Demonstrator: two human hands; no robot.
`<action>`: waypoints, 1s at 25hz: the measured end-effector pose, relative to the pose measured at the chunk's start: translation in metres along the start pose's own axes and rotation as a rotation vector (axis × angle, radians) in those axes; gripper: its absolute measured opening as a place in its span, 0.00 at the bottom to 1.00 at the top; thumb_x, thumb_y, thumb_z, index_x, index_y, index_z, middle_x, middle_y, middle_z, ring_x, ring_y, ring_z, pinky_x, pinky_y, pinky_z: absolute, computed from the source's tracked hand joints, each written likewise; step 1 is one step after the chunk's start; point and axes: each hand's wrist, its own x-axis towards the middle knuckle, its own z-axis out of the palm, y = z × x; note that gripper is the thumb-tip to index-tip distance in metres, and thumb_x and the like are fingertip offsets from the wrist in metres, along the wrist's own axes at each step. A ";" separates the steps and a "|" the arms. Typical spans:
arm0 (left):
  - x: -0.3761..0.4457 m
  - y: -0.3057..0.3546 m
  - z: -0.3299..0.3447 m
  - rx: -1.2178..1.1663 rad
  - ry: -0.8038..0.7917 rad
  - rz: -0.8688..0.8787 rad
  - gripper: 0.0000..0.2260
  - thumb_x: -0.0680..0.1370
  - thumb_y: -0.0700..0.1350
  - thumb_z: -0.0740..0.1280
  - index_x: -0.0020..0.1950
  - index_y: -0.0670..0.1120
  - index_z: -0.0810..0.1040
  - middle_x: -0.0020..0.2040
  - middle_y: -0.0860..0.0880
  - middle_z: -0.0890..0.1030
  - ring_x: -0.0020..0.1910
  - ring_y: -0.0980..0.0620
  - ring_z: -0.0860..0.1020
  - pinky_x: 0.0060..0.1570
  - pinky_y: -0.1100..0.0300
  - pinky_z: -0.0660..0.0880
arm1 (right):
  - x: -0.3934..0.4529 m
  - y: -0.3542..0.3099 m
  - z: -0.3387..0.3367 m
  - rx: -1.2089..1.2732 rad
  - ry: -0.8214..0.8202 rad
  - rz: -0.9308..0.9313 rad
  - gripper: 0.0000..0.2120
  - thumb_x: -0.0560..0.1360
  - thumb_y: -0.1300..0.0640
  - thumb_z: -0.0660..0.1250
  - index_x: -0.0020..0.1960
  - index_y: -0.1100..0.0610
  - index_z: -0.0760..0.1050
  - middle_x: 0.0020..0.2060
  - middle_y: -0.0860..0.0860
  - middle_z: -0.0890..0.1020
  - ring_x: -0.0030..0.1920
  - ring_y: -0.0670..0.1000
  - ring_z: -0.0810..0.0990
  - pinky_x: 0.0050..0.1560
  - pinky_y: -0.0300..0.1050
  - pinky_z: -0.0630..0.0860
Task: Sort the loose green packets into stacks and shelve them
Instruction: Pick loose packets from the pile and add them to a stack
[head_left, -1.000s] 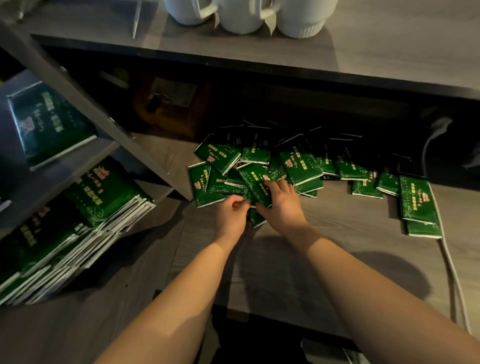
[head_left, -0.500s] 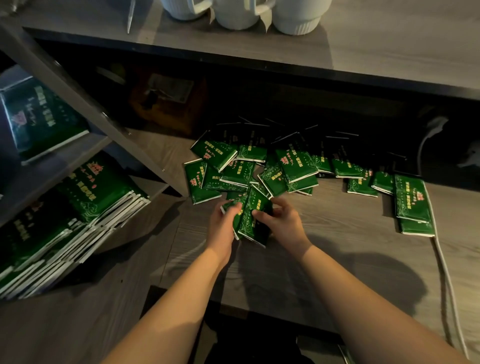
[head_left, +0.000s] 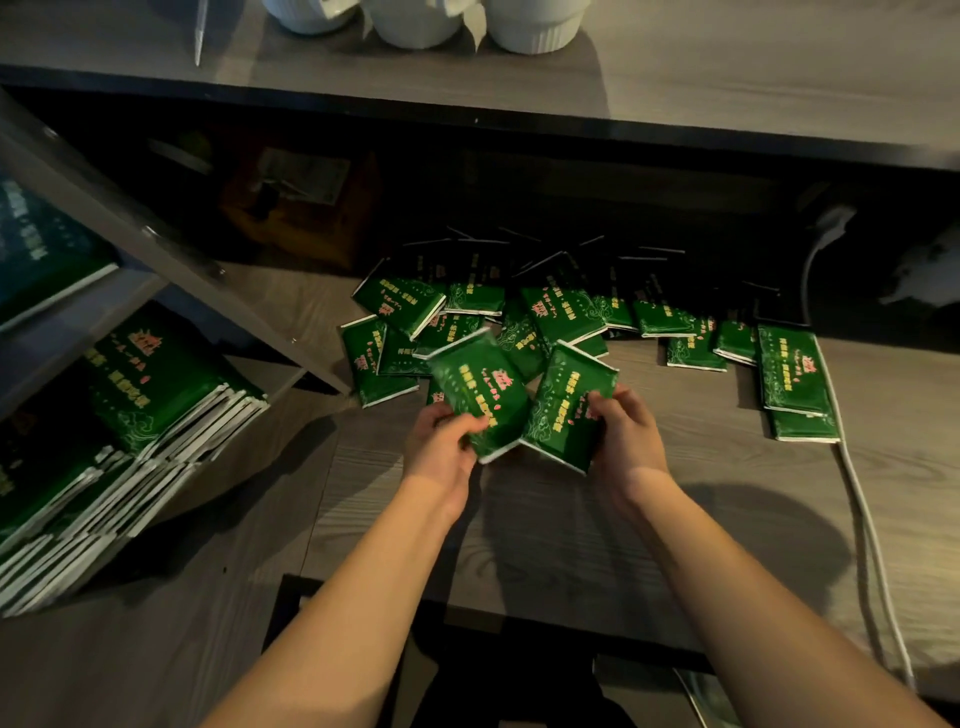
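Note:
My left hand grips one green packet by its near end, tilted up off the wooden surface. Close beside it, my right hand grips a second green packet by its right edge. The two packets nearly touch at their lower corners. Behind them lies a loose pile of several green packets spread across the wooden shelf top, running back into the dark under the upper shelf. A small stack of packets sits at the right.
On the left, a slanted shelf unit holds a large stack of green packets, with more packets one level up. White mugs stand on the top shelf. A white cable runs down the right side.
Both hands pulled back from the pile toward me, each lifting a packet. The packets now stand apart, side by side, higher off the surface than before.

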 end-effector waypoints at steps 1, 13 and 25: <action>-0.004 -0.002 0.004 0.054 -0.035 -0.015 0.15 0.72 0.24 0.65 0.46 0.44 0.77 0.42 0.47 0.84 0.44 0.49 0.82 0.45 0.55 0.79 | -0.003 -0.001 0.000 -0.023 -0.052 -0.015 0.11 0.76 0.70 0.64 0.47 0.54 0.73 0.40 0.53 0.82 0.40 0.52 0.81 0.43 0.50 0.80; -0.011 0.003 0.006 0.431 -0.278 -0.025 0.23 0.69 0.56 0.75 0.58 0.45 0.81 0.62 0.43 0.82 0.64 0.41 0.79 0.69 0.42 0.71 | 0.006 -0.034 -0.024 -0.563 -0.439 -0.139 0.19 0.76 0.71 0.67 0.54 0.48 0.77 0.47 0.47 0.86 0.50 0.50 0.85 0.48 0.42 0.81; 0.021 -0.011 -0.090 0.676 -0.015 0.540 0.15 0.70 0.42 0.80 0.51 0.55 0.81 0.46 0.60 0.86 0.47 0.62 0.83 0.46 0.67 0.78 | 0.032 0.012 0.030 -1.041 -0.538 -0.547 0.13 0.77 0.45 0.70 0.57 0.52 0.78 0.42 0.48 0.82 0.41 0.46 0.80 0.42 0.38 0.76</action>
